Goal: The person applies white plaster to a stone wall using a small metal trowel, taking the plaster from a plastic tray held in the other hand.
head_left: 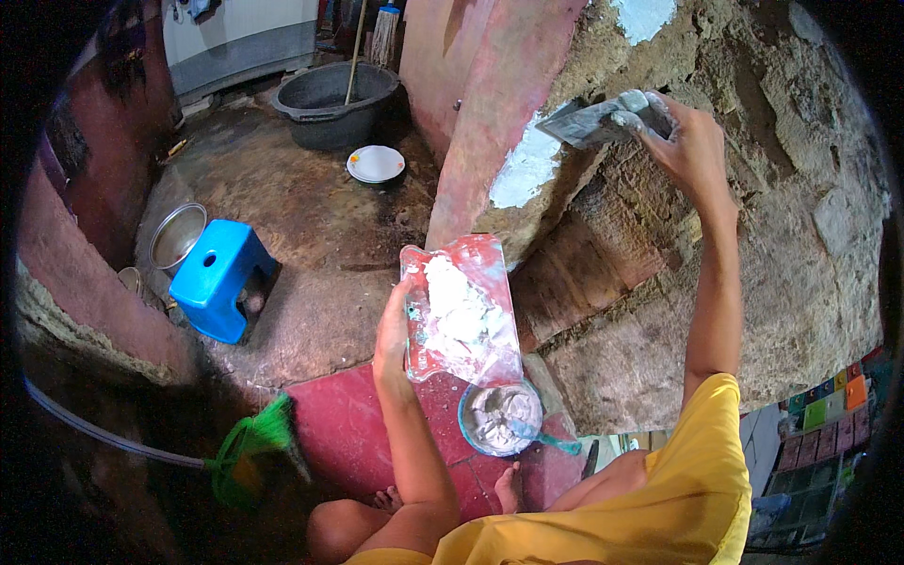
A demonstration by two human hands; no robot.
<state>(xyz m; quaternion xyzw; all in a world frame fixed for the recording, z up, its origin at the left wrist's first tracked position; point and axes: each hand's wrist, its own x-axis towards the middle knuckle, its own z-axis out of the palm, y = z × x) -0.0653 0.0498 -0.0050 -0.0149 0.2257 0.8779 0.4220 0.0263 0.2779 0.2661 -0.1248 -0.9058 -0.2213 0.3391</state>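
Note:
My left hand (391, 330) grips the left edge of a flat red plastic board (496, 262), its fingers partly hidden beneath. A heap of white putty (457, 311) lies on top of the board. Raised at the upper right, my right hand (683, 137) is closed around a putty knife (582, 127) with a wide, smeared grey blade. The blade's edge lies at a wet white patch (523, 174) on the rough wall; whether it presses there I cannot tell. Below the board, a small round tub (462, 421) of mixed putty stands on red tiles, a teal handle (562, 443) sticking out.
Crumbling bare masonry (791, 264) fills the right side. A blue plastic stool (217, 273) stands on the left beside a metal bowl (179, 235). Farther back are a white plate (376, 164) and a large black basin (330, 127). A green-bristled broom (254, 443) lies at lower left.

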